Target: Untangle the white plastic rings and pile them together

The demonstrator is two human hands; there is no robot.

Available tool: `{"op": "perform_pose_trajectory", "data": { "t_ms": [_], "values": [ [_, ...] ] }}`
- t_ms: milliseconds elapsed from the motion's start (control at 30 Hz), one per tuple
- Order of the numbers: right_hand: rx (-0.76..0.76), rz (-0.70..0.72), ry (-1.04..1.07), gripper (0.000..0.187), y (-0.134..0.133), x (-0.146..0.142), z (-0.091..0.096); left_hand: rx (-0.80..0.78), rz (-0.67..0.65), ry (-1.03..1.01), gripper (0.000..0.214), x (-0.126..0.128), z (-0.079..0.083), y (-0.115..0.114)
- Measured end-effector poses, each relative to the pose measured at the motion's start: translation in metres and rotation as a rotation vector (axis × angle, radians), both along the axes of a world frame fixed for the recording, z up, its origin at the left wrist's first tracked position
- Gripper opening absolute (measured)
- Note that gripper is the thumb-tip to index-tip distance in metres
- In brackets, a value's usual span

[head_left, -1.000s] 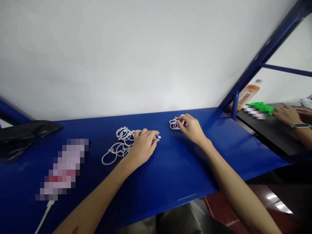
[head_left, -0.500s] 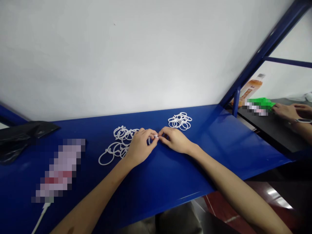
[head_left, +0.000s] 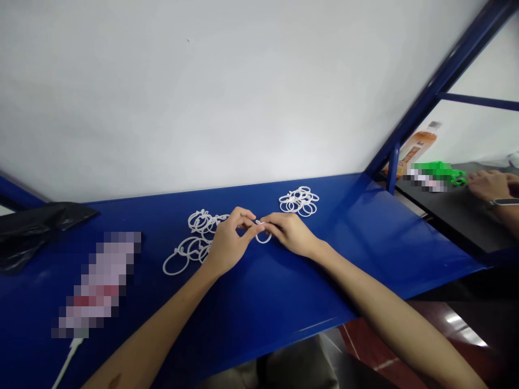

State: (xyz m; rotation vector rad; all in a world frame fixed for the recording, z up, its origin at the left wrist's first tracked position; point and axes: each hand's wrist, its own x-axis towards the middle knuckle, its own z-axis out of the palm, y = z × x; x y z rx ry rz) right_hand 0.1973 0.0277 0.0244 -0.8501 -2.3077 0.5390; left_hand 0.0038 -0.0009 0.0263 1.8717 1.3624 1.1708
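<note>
Between my hands a thin white ring (head_left: 264,241) hangs just above the blue tabletop (head_left: 259,302), its loop pointing down toward me. My left hand (head_left: 233,240) pinches the ring's upper end between thumb and fingers, the index finger arched above. Opposite it, my right hand (head_left: 290,232) grips the same end with thumb and forefinger. Beside my left hand lies a loose pile of white rings with small knobs (head_left: 194,247), partly hidden by that hand. Beyond my right hand sits a smaller heap of white rings (head_left: 299,201).
A black plastic bag (head_left: 44,229) lies at the far left. Near it is a blurred-out pinkish object (head_left: 99,281) with a white cable (head_left: 67,359). On the right, past the blue frame (head_left: 393,162), are an orange bottle (head_left: 417,148), green pieces (head_left: 436,170) and another person's hands (head_left: 488,185).
The ring's loop has swung out into view below my fingertips. My left fingers have lifted and spread slightly. The other person's hands have shifted right, away from the green pieces.
</note>
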Motion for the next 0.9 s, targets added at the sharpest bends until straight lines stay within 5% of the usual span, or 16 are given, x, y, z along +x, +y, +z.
{"op": "perform_pose_trajectory", "data": {
  "t_ms": [300, 600, 733, 900],
  "values": [
    [0.074, 0.154, -0.028, 0.033, -0.002, -0.001, -0.001, 0.114, -0.019, 0.139, 0.018, -0.003, -0.004, 0.001],
    [0.212, 0.054, -0.165, 0.035, -0.003, -0.002, -0.007, 0.183, 0.050, 0.305, 0.019, -0.008, -0.010, 0.005],
    [0.202, -0.156, -0.248, 0.035, 0.006, 0.007, -0.003, 0.261, 0.155, 0.612, 0.026, -0.006, -0.009, 0.002],
    [0.189, -0.747, -0.352, 0.035, 0.032, 0.049, 0.003, 0.179, 0.222, 0.945, 0.028, 0.002, 0.001, -0.013]
  ]
}}
